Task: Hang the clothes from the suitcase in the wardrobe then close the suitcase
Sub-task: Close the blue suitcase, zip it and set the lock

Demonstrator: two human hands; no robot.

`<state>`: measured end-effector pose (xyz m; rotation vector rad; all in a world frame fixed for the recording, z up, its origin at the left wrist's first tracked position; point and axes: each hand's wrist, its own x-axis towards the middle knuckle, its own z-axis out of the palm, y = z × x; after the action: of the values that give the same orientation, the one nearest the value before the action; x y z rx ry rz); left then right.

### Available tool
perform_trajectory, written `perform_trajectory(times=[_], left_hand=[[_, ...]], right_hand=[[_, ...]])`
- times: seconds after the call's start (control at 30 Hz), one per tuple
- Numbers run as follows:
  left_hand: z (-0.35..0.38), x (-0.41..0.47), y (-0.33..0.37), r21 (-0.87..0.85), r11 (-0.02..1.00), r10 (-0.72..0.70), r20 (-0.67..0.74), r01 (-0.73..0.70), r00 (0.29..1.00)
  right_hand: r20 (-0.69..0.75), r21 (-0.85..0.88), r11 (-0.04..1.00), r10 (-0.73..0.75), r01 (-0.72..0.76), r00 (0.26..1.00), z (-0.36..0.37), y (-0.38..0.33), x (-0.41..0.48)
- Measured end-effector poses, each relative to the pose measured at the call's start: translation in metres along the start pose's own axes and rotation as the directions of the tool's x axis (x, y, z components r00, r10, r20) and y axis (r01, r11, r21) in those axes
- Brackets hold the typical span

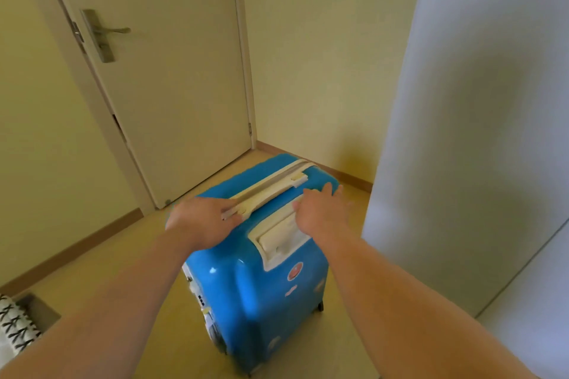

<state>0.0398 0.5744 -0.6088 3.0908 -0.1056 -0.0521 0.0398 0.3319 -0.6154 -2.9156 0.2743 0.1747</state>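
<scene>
A blue hard-shell suitcase [261, 301] stands upright on the yellowish floor [123, 271], in the corner near a closed cream door [172, 86] with a metal lever handle [110, 30]. The suitcase is closed. A round red sticker [295, 271] is on its side that faces the camera, and one small dark wheel [320, 306] shows at its lower right.

Both hands of the person are on the top of the suitcase. The left hand [200, 221] lies palm down at the near end of the cream carry handle [271, 191] and touches it. Its fingers are partly hidden, so it is not possible to tell if they only rest there or grip the handle. The right hand [320, 215] is flat and holds nothing. Its fingers [328, 191] are straight and a little spread, and they reach over the far right part of the top, just beside the cream frame of the pull-handle [280, 240].

On the right, a tall pale-grey panel [477, 132] stands close to the suitcase. At the lower left edge a piece of white fabric with a black pattern [15, 326] is seen.
</scene>
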Motion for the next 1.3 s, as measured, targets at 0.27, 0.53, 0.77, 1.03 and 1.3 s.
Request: perform_trajectory(times=[0.27, 0.53, 0.77, 1.03, 1.3], left_hand=[[0.014, 0.008, -0.005, 0.067, 0.998, -0.027, 0.178, 0.015, 0.984], [0.006, 0.063, 0.05, 0.045, 0.998, 0.035, 0.152, -0.043, 0.988], [0.017, 0.143, 0.095, -0.122, 0.989, 0.085, 0.039, -0.079, 0.996], [0.019, 0.215, 0.142, -0.161, 0.969, 0.179, -0.049, -0.185, 0.983], [0.044, 0.262, 0.183, -0.258, 0.904, 0.302, -0.177, -0.341, 0.937]], right_hand=[[-0.089, -0.015, 0.955, -0.296, 0.296, 0.951, 0.01, -0.053, -0.056], [-0.132, -0.179, 0.952, -0.271, 0.246, 0.953, 0.022, -0.036, -0.029], [-0.151, -0.29, 0.941, -0.226, 0.176, 0.962, 0.005, 0.0, 0.044], [-0.146, -0.379, 0.921, -0.154, 0.089, 0.977, -0.018, 0.03, 0.115], [-0.161, -0.326, 0.938, -0.182, 0.122, 0.97, -0.019, 0.054, 0.181]])
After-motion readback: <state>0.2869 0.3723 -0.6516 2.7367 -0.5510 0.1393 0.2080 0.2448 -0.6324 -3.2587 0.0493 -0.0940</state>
